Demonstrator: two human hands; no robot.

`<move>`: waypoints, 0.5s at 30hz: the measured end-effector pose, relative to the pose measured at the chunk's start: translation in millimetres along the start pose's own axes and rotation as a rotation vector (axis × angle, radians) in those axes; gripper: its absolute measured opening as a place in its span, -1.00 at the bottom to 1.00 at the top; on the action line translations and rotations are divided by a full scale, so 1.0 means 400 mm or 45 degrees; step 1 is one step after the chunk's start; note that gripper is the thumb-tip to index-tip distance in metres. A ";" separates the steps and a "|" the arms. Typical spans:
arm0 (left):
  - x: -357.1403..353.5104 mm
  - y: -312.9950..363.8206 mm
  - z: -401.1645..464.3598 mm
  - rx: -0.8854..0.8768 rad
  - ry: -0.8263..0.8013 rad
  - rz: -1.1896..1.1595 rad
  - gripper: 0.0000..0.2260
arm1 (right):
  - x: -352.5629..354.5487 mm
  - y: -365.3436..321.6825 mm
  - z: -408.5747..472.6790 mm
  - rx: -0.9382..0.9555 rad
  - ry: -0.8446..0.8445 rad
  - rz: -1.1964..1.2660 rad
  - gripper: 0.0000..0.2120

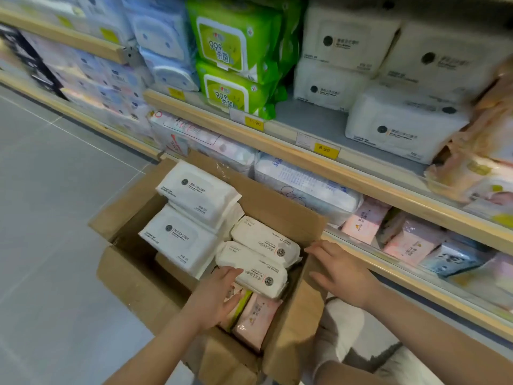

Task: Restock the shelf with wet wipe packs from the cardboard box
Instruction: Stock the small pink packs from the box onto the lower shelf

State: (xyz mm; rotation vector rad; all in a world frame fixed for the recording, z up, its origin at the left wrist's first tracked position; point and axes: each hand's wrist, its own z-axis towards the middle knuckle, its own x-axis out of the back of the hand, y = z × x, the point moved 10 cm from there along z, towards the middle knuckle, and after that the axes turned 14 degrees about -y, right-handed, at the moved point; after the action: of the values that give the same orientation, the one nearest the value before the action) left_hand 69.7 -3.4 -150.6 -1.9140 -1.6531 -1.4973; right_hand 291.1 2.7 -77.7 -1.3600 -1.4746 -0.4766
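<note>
Cardboard box [155, 290] open on the floor, close against the foot of the shelf unit, flaps splayed. Inside: two large white packs [191, 215] stacked toward the far-left corner of the box; two cream wet wipe packs [258, 259] lying side by side near the right wall; pink pack [254, 318] and a green-edged pack [238, 301] standing on edge at the near side.

Left hand [215, 297] reaching into the box, fingers [231, 272] extended, relaxed, touching the near end of the nearer cream pack; nothing gripped yet. Right hand [340, 269] resting on the right flap [302, 309], fingers straight, pressing it outward; holding nothing.

Middle shelf [308, 118]: matching white packs [402, 126] toward the right end, bare gap beside them near the yellow price tag [324, 149]; green packs [236, 68] to the left of the gap. Likely destination for white stock, though label match on cream packs too small to confirm.

Step in hand, judged: lifting the nearer cream pack out.

Notes for doing it well:
- Slide fingers under the pack's end, thumb on top; soft wrap, so grip across the width, not by the seal flap.
- Keep right flap pinned back to clear the way out.
- Check print against shelf stock before placing.
- Place label-forward, flush to the shelf's front edge.
</note>
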 end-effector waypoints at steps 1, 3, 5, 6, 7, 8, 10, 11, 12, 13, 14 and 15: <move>0.010 -0.030 -0.018 0.016 -0.001 0.020 -0.39 | 0.005 -0.020 0.019 0.024 -0.023 -0.038 -0.51; 0.059 -0.100 -0.061 0.066 0.091 0.095 -0.46 | 0.011 -0.086 0.071 0.117 -0.059 -0.107 -0.51; 0.103 -0.174 -0.112 0.117 0.202 0.190 -0.53 | -0.015 -0.177 0.130 0.220 -0.132 -0.104 -0.50; 0.109 -0.209 -0.132 0.150 0.211 0.218 -0.54 | -0.041 -0.222 0.160 0.271 -0.175 -0.091 -0.49; 0.105 -0.237 -0.147 0.174 0.200 0.234 -0.53 | -0.075 -0.264 0.188 0.316 -0.220 -0.079 -0.49; 0.094 -0.254 -0.156 0.180 0.187 0.248 -0.52 | -0.112 -0.300 0.212 0.344 -0.264 -0.062 -0.49; 0.074 -0.264 -0.163 0.150 0.195 0.261 -0.53 | -0.189 -0.351 0.260 0.365 -0.343 -0.013 -0.49; 0.066 -0.267 -0.163 0.140 0.208 0.263 -0.54 | -0.226 -0.370 0.278 0.374 -0.377 0.003 -0.49; 0.061 -0.271 -0.160 0.133 0.216 0.259 -0.55 | -0.265 -0.385 0.292 0.379 -0.410 -0.003 -0.49; 0.060 -0.275 -0.157 0.131 0.226 0.246 -0.55 | -0.300 -0.398 0.302 0.379 -0.445 -0.037 -0.49; 0.058 -0.279 -0.155 0.127 0.247 0.234 -0.54 | -0.332 -0.403 0.311 0.370 -0.479 -0.080 -0.48; 0.056 -0.283 -0.154 0.114 0.283 0.228 -0.53 | -0.360 -0.404 0.320 0.346 -0.519 -0.115 -0.45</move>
State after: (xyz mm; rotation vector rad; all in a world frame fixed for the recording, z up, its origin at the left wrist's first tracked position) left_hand -60.5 7.3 -154.0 -1.7277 -1.3908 -1.4781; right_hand 69.7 -7.7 -196.4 -1.2203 -1.8618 -0.0460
